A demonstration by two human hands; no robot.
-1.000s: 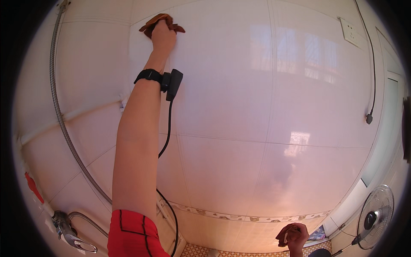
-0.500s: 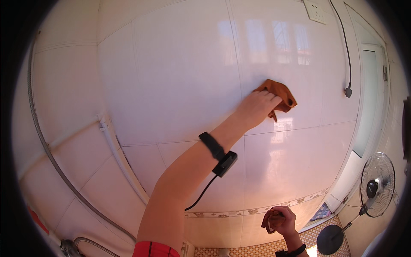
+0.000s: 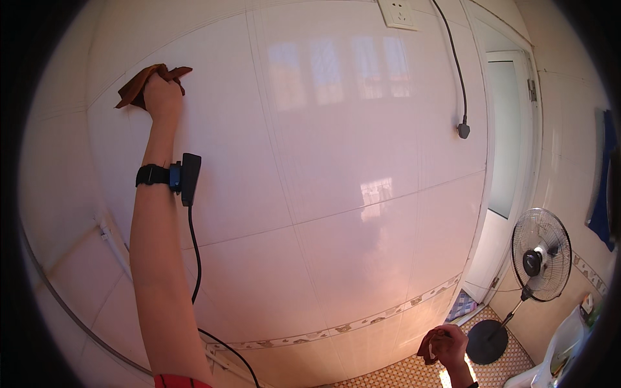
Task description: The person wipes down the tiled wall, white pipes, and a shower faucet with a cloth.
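Observation:
My left arm stretches up to the far left of the tiled wall (image 3: 323, 155), a black strap with a cabled device round its wrist. In my left hand (image 3: 163, 97) is a bunched brown cloth (image 3: 134, 89), held against the pale glossy tiles near the corner. Its loose edges stick out on both sides of my fingers, which are partly hidden by the cloth. Low on the right, my right hand (image 3: 454, 344) is closed round a second reddish-brown cloth (image 3: 431, 344), crumpled and held away from the wall.
A socket (image 3: 398, 13) sits high on the wall, with a black plug (image 3: 463, 130) hanging on its cord to the right. Beyond are a white door (image 3: 504, 142) and a standing fan (image 3: 541, 254). A grey hose (image 3: 71, 315) and a white pipe (image 3: 115, 247) run along the left.
My left hand has swept the cloth from the middle of the wall far up to the left. The view has turned right, and my right hand still grips its cloth.

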